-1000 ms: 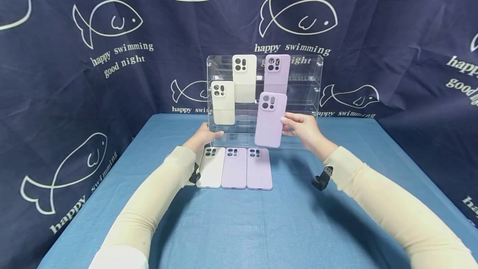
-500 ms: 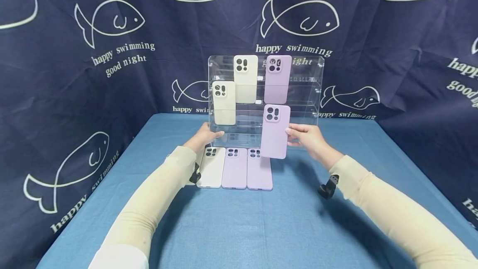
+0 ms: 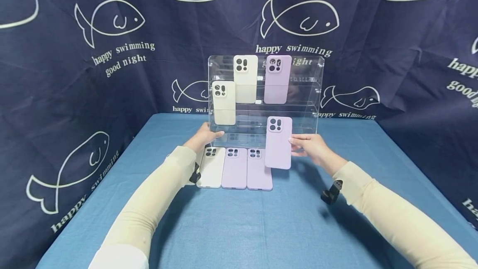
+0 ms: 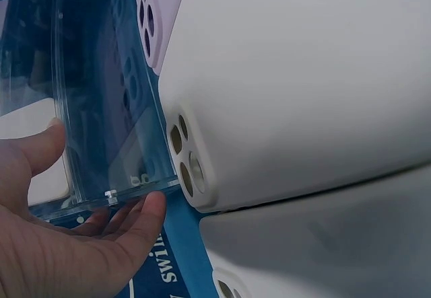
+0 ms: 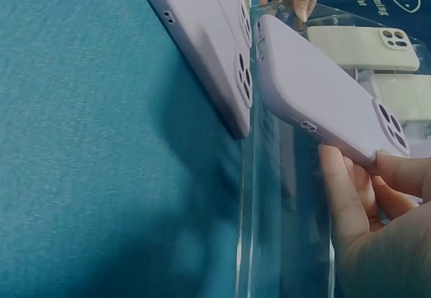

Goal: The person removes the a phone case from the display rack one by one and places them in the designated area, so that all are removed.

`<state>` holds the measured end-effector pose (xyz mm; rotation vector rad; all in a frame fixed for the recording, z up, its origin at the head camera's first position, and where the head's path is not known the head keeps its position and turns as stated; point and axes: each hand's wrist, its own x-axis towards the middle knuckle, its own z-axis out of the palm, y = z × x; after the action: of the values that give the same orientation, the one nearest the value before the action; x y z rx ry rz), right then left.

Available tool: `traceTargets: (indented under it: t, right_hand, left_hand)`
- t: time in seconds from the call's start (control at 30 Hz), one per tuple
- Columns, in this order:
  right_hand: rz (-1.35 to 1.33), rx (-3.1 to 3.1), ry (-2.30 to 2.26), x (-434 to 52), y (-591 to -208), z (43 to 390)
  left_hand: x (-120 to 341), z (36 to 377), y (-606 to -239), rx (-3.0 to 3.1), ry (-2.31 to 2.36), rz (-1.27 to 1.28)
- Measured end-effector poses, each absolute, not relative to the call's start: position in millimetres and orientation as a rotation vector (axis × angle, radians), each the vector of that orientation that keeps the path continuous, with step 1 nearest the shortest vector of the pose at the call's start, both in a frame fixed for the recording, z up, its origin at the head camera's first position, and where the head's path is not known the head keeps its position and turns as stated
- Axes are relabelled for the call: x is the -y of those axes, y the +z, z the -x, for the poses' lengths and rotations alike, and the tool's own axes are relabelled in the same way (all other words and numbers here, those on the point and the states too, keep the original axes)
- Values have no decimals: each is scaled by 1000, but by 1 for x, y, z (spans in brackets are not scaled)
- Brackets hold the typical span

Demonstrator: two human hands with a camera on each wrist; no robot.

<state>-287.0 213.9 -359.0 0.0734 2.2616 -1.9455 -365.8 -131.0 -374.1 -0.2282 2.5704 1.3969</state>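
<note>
My right hand (image 3: 313,148) pinches a lilac phone case (image 3: 278,146) by its right edge, thumb in front. The case is upright, before the lower right part of a clear acrylic display rack (image 3: 304,123). My left hand (image 3: 202,137) grips the rack's left side, thumb on the front and fingers behind, as the left wrist view shows. In the rack stand a lilac case (image 3: 277,88) and a cream case (image 3: 245,88) up top, with another cream case (image 3: 224,109) lower left. The right wrist view shows the held lilac case (image 5: 316,83) tilted, apart from the cloth.
On the blue cloth (image 3: 239,227), before the rack, lie a white case (image 3: 210,171) and two lilac cases (image 3: 234,171) in a row. My left wrist partly hides another pale case (image 4: 323,237) at the row's left end. A dark fish-print curtain (image 3: 239,24) hangs behind.
My right hand has drawn the lilac case down and slightly right, away from the upper lilac case. My left hand stays on the rack's side.
</note>
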Motion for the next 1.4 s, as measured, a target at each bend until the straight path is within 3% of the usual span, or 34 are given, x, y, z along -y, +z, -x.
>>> traceTargets:
  t: [1.4]
  right_hand:
    - [-205, -2185, -1695, -239, -412, 273]
  left_hand:
    - [130, 362, -369, -2559, 1463, 296]
